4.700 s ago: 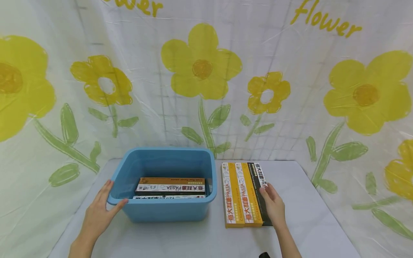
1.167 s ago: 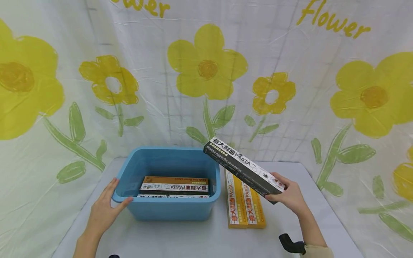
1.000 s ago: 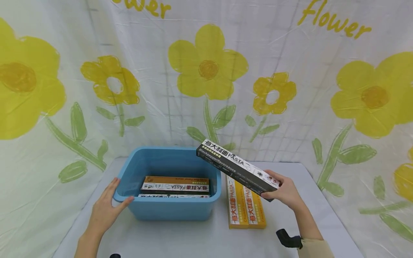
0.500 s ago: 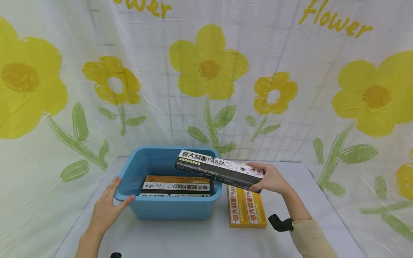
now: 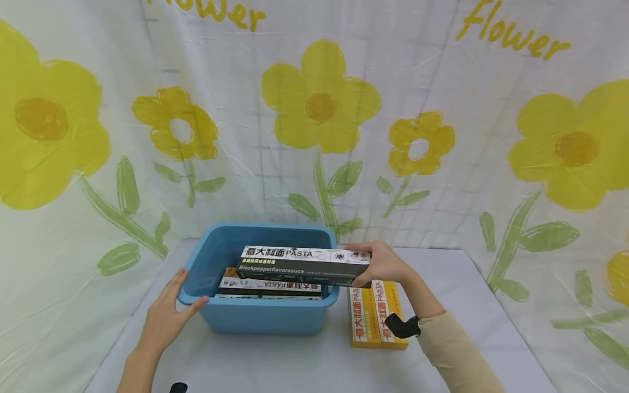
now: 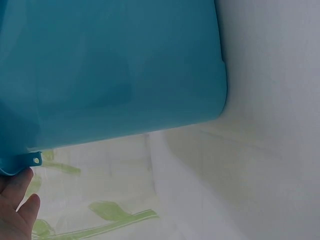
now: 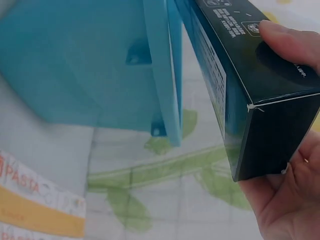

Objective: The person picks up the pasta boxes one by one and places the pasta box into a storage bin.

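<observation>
My right hand (image 5: 374, 264) grips one end of a black-and-white pasta box (image 5: 302, 266) labelled black pepper flavor sauce. In the head view the box lies nearly level above the blue tub (image 5: 265, 319), overlapping its right rim. The thumb and fingers sit on opposite sides of the box end in the right wrist view. My left hand (image 5: 164, 314) touches the tub's front-left rim corner, fingers extended along the side and thumb spread over the front edge. Inside the tub lie other pasta boxes (image 5: 275, 285), partly hidden by the held box and the front wall.
Two yellow-and-white chicken curry pasta boxes (image 5: 378, 322) lie side by side on the white tabletop (image 5: 275, 365), right of the tub. A white curtain (image 5: 295, 185) with painted yellow flowers hangs close behind the table.
The right hand has taken the black pepper pasta box from beside the yellow boxes, lifted it, and carried it left over the tub, turning it from slanted to nearly level. The left hand stays at the rim.
</observation>
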Available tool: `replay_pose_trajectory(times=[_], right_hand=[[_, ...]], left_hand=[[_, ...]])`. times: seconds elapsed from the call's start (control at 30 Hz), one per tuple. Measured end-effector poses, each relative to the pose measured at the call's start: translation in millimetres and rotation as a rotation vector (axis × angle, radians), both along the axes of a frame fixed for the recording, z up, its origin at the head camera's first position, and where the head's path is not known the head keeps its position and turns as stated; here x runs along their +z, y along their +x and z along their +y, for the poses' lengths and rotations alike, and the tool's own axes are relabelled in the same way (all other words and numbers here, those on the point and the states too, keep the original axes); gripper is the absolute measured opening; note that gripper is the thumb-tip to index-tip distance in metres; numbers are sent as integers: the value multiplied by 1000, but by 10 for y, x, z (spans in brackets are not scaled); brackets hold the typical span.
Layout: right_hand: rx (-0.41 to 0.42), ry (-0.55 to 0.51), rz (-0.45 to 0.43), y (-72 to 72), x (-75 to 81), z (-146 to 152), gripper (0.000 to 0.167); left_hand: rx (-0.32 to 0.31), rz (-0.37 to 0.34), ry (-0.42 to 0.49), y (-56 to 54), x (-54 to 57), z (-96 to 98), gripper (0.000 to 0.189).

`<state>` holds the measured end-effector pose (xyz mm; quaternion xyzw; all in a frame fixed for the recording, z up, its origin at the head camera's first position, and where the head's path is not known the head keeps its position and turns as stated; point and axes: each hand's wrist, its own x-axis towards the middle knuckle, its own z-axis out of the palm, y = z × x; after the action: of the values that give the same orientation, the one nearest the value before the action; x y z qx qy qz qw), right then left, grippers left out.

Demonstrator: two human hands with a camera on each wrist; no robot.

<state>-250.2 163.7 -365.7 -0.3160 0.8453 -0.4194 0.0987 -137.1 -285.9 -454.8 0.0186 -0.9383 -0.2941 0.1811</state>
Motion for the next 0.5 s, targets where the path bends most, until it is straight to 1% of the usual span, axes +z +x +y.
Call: replay_pose_trajectory(times=[0.13, 0.33, 0.5], right_hand=[[7, 61, 33, -30, -2, -174, 79], [40, 175, 81, -95, -52, -449, 76], [55, 189, 62, -118, -120, -618, 73]], left_hand=[[12, 6, -12, 5, 0, 3, 87], [-3, 46, -3, 13, 1, -5, 85], [-14, 47, 2, 12, 1, -3, 84]])
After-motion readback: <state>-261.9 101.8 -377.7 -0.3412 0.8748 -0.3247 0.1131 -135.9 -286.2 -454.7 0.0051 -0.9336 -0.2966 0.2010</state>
